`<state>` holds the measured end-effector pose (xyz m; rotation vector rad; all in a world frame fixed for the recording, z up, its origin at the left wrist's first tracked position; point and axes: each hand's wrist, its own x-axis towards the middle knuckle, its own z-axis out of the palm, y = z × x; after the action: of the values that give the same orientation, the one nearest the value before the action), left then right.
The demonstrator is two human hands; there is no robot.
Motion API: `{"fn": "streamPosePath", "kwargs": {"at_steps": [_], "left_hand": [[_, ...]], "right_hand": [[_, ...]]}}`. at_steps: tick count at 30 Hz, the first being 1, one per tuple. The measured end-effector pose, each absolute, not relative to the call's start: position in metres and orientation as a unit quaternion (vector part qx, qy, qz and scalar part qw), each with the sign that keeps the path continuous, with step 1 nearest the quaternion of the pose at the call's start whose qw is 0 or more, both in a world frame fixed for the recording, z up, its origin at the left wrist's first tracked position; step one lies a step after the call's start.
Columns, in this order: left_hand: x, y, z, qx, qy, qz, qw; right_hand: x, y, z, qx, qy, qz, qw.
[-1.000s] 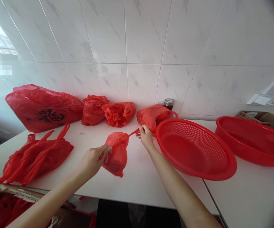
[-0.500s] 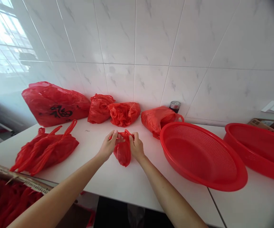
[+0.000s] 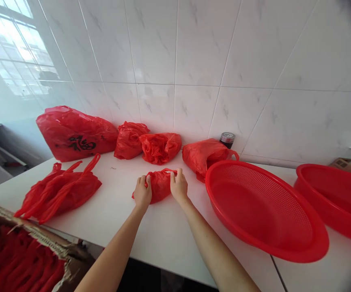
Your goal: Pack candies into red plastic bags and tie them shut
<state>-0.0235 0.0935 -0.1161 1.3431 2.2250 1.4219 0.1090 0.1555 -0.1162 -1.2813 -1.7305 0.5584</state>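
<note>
Head view — the left hand (image 3: 143, 190) and right hand (image 3: 179, 185) hold a small red bag (image 3: 160, 187) between them over the white tabletop (image 3: 114, 225), fingers of each closed on its upper edge. The round perforated basket (image 3: 263, 211) sits to the right — a crumpled red bag (image 3: 160, 148) lies behind.

Looks like we're in some plain utility or packing room, can't pin it down further: marbled tile wall (image 3: 199, 48), long white table (image 3: 108, 219), red bags lined up, big perforated plastic basket (image 3: 257, 207), and a torn cardboard box (image 3: 41, 239) of red stuff.
</note>
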Motion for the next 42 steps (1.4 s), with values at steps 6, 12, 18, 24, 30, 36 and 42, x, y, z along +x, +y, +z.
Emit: {"fn": "streamPosePath", "kwargs": {"at_steps": [6, 12, 18, 24, 30, 36, 42], "left_hand": [[-0.025, 0.086, -0.122, 0.501, 0.737, 0.442, 0.095], [-0.04, 0.076, -0.115, 0.5, 0.745, 0.428, 0.105], [-0.047, 0.066, -0.073, 0.509, 0.734, 0.431, 0.129], [-0.058, 0.075, -0.074, 0.497, 0.746, 0.403, 0.186], [-0.068, 0.1, -0.107, 0.514, 0.756, 0.325, 0.243], [-0.063, 0.114, -0.135, 0.507, 0.802, 0.285, 0.137], [-0.062, 0.098, -0.141, 0.524, 0.783, 0.32, 0.103]], "right_hand": [[0.093, 0.163, -0.134, -0.511, -0.727, 0.246, 0.386], [0.121, 0.173, -0.141, -0.531, -0.691, 0.264, 0.413], [0.139, 0.164, -0.114, -0.496, -0.668, 0.299, 0.468], [0.142, 0.17, -0.118, -0.488, -0.653, 0.334, 0.474], [0.145, 0.178, -0.151, -0.534, -0.656, 0.324, 0.424], [0.139, 0.177, -0.161, -0.59, -0.673, 0.256, 0.365], [0.14, 0.178, -0.159, -0.601, -0.664, 0.257, 0.363]]}}
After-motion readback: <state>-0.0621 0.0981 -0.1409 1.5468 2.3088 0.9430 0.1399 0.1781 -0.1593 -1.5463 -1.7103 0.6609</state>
